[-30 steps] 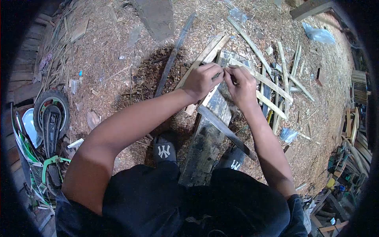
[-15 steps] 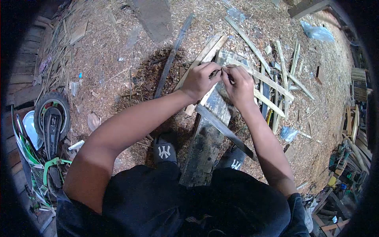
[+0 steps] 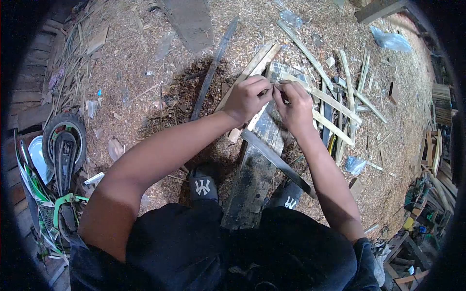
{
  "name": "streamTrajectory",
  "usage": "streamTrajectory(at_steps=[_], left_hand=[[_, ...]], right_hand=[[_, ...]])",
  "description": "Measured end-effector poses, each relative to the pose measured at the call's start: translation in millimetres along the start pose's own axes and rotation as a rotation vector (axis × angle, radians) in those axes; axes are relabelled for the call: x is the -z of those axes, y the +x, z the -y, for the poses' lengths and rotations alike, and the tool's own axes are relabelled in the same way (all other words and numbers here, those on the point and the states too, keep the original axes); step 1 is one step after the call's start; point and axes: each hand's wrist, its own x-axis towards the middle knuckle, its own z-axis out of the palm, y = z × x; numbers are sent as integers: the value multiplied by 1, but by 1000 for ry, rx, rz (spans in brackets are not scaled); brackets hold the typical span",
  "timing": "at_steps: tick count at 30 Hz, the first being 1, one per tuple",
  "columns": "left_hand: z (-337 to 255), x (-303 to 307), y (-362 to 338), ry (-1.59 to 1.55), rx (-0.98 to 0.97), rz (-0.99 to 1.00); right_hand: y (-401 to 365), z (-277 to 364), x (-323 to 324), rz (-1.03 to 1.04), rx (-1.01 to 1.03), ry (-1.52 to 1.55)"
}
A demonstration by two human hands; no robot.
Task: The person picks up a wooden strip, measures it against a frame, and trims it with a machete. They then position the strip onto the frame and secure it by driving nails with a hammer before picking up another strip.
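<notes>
My left hand [image 3: 248, 99] and my right hand [image 3: 293, 103] meet fingertip to fingertip above a worn wooden plank [image 3: 250, 186]. The fingers of both are curled into a pinch. Whatever lies between the fingertips is too small to make out. Below the hands, a dark flat metal blade or bar [image 3: 277, 162] rests slantwise across the plank, its lower end near my right forearm. Pale wooden strips [image 3: 250, 65] lie at the plank's far end on the left, partly hidden by my left hand. Another pale strip [image 3: 335, 104] extends to the right past my right hand.
Wood chips cover the ground. A long dark strip [image 3: 213, 68] lies to the left, and several loose slats [image 3: 347, 80] to the right. A small green-framed wheeled bike [image 3: 65, 150] stands at far left. Scrap wood [image 3: 434, 189] is piled at far right. My slippers [image 3: 203, 186] flank the plank.
Both hands stay almost in place, fingertips still together. The left fingers have shifted very slightly. The blade and strips look essentially unmoved.
</notes>
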Motion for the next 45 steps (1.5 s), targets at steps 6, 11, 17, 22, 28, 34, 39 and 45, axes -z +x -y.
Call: streamTrajectory(at_steps=[6,11,17,22,28,34,39,45], left_hand=[[-6,-2,0,-22,66,-11],[-9,-1,0,-28,125,-15],[-4,-3,-1,-51,115,-25],[-5,-2,1,-43,105,-11],[-1,-4,1,-52,89,-4],[0,-2,3,-37,25,6],[2,-3,4,-49,4,5],[4,-1,4,-10,-28,22]], right_hand=[[-2,-1,1,-16,-15,15],[-3,-2,-1,-18,-19,10],[-1,-1,0,-14,-38,12],[-2,0,2,-24,-37,25],[-3,2,3,-40,-63,47],[-4,3,3,-39,-87,44],[-4,6,6,-34,-132,57],[-4,14,12,-94,-353,195]])
